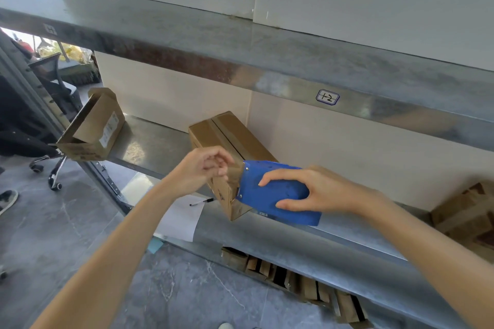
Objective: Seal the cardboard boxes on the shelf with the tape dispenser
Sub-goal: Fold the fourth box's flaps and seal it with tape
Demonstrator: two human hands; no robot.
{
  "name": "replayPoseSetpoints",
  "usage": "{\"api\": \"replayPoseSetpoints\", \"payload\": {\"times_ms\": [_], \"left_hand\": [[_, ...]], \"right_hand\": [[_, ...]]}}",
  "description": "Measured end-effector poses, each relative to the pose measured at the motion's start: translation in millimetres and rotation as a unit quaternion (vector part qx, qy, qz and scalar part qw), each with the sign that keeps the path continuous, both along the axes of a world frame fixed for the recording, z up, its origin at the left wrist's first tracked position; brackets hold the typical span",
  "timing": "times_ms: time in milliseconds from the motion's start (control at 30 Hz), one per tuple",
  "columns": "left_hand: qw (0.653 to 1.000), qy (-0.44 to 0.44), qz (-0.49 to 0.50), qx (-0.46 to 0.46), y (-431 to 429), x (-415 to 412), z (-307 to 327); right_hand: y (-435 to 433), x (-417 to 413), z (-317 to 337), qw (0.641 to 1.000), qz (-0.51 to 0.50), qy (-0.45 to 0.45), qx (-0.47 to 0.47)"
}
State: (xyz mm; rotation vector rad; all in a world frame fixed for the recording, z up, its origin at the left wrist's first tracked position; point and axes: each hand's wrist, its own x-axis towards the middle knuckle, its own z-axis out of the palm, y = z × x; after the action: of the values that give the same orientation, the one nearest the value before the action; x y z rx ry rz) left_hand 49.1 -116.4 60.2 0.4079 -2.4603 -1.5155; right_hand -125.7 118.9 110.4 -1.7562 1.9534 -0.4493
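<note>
A long cardboard box (230,136) lies on the metal shelf (149,144), its top flaps closed with a seam running along it. My right hand (302,192) grips a blue tape dispenser (270,192) at the box's near end. Brown tape (234,175) comes out of the dispenser's front. My left hand (205,165) pinches the tape's free end just above the box's near corner. An open cardboard box (93,128) stands tilted at the shelf's left end. A taped box (467,216) sits at the right edge.
A sheet of paper (181,219) and a pen (201,201) lie on the shelf front, left of the long box. An upper shelf beam (240,61) with a handwritten label (327,97) hangs overhead. Folded cardboard (294,280) fills the lower shelf. An office chair (45,120) stands left.
</note>
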Motion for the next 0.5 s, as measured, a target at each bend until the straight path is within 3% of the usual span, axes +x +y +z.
{"api": "replayPoseSetpoints", "payload": {"times_ms": [500], "left_hand": [[0.997,-0.003,0.058,0.049,5,28,-23]], "right_hand": [[33,-25,-10,0.998,-0.045,0.039,0.035]]}}
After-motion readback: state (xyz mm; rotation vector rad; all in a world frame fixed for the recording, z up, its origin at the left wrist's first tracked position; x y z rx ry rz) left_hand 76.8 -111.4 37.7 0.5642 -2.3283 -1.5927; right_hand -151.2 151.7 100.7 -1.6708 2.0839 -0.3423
